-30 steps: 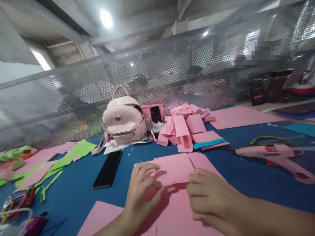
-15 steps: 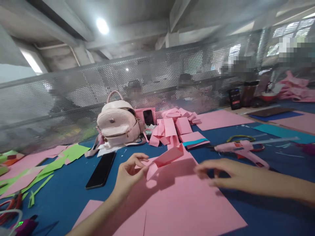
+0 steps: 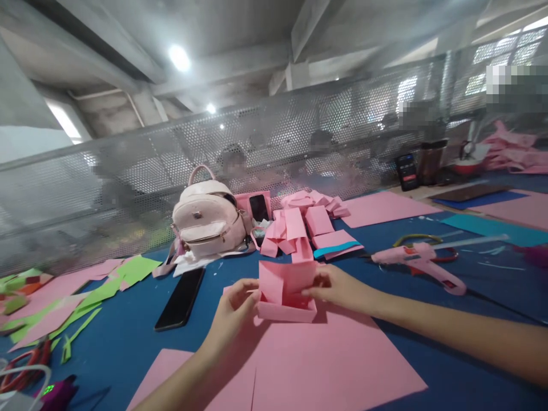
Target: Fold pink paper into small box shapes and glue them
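Observation:
A small pink paper box [image 3: 286, 291], half folded with its sides standing up, is held just above a large pink sheet [image 3: 325, 365] on the blue table. My left hand [image 3: 234, 311] pinches its left side, fingers closed on the paper. My right hand [image 3: 336, 287] grips its right wall from the other side. Both forearms reach in from the bottom of the view.
A black phone [image 3: 180, 298] lies left of the hands. Behind are a pink backpack [image 3: 208, 220], a pile of folded pink paper pieces [image 3: 303, 228] and a pink glue gun [image 3: 422, 260] to the right. Green and pink scraps [image 3: 85, 285] and red-handled scissors [image 3: 25, 374] lie at the left. A perforated metal screen [image 3: 274, 148] closes off the back.
The flat pink paper was lifted and folded up into an open box shape. My right hand came in from the right and took hold of its right side.

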A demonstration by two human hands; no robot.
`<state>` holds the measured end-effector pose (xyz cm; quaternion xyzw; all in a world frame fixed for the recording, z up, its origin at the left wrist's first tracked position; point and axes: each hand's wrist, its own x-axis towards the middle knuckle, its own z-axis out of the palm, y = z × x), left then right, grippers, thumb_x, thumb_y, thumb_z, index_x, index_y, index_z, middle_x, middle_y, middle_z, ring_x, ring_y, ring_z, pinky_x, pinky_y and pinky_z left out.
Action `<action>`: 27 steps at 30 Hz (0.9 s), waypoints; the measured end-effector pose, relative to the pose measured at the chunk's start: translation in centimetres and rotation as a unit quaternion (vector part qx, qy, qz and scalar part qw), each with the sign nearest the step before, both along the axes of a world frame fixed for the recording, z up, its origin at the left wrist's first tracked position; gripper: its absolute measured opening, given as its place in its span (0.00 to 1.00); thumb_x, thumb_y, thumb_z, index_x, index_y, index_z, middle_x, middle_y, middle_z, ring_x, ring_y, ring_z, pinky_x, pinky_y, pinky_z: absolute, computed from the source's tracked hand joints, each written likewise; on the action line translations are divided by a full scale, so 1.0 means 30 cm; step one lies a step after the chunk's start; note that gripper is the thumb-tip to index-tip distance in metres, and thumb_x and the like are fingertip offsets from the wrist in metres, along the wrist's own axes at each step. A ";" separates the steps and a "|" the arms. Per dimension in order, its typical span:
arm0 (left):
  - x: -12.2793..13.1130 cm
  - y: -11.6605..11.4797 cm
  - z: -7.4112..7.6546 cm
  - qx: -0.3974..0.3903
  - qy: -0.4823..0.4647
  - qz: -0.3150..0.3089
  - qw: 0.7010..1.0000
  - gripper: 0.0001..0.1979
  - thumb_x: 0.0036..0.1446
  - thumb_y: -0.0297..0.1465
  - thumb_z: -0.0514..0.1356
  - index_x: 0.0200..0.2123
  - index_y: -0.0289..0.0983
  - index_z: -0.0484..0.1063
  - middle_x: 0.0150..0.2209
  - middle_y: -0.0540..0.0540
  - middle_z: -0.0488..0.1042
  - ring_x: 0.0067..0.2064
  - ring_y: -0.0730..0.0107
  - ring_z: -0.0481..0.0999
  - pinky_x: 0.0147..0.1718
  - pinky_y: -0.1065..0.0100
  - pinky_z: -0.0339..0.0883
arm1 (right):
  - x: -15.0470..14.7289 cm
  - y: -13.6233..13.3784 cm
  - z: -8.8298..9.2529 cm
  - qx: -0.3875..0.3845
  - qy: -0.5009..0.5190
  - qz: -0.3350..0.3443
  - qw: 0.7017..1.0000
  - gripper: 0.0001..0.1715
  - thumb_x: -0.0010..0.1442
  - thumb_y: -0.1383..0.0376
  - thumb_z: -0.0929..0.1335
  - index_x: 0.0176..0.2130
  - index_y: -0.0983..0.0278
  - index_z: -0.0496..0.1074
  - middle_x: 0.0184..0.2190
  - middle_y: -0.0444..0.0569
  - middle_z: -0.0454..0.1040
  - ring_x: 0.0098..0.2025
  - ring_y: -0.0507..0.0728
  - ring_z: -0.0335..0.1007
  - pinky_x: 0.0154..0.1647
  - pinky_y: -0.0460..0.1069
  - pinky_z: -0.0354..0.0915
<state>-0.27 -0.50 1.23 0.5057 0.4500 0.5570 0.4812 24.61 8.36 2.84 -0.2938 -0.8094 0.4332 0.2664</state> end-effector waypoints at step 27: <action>0.060 0.091 0.117 -0.018 0.260 -0.076 0.962 0.17 0.40 0.19 0.66 0.37 0.34 0.82 0.37 0.46 0.84 0.43 0.53 0.81 0.37 0.67 0.74 | -0.077 -0.031 0.100 0.044 -0.112 -0.047 0.992 0.21 0.43 0.60 0.77 0.39 0.61 0.79 0.34 0.48 0.81 0.35 0.60 0.74 0.31 0.47 0.64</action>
